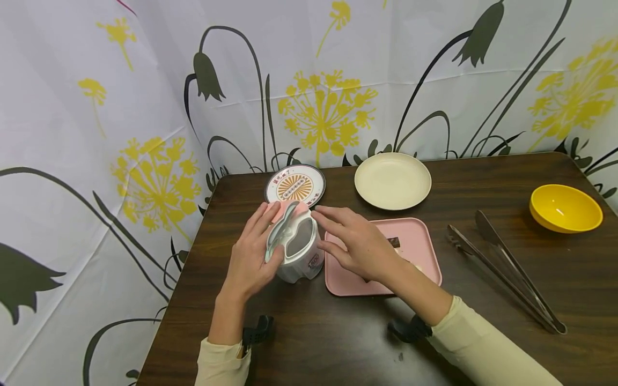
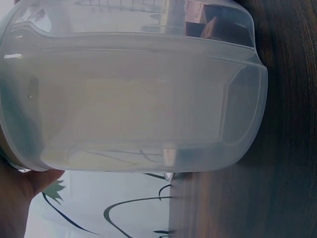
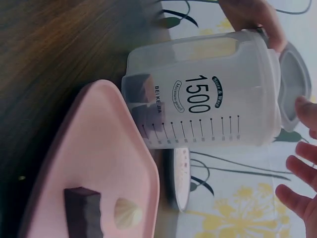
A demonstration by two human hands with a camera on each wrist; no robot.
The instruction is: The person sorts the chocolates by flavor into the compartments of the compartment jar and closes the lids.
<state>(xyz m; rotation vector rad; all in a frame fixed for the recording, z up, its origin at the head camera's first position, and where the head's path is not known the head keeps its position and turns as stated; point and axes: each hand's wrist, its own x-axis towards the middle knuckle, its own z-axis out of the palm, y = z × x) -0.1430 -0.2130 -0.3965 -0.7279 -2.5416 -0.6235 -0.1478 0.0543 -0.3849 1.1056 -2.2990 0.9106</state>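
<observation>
A clear plastic storage canister [image 1: 311,262] marked 1500 stands upright on the table, left of a pink tray [image 1: 338,284]. Its lid has a grey flap [image 1: 276,238] tilted up and a pink part at the back. My left hand [image 1: 248,262] grips the lid from the left, thumb on the near side. On the other side, my right hand [image 1: 362,244] is beside the rim with fingers extended, holding nothing. Dark brown pieces [image 3: 138,89] show through the canister's lower wall. On the tray lie a dark brown block [image 3: 83,210] and a cream-coloured swirled piece [image 3: 128,213].
Behind the canister is a patterned plate [image 1: 295,182], with a cream oval plate [image 1: 392,181] to its right. Metal tongs [image 1: 512,279] lie right of the tray, and a yellow bowl [image 1: 566,209] sits at the far right. A flowered curtain [image 1: 338,48] hangs behind the table.
</observation>
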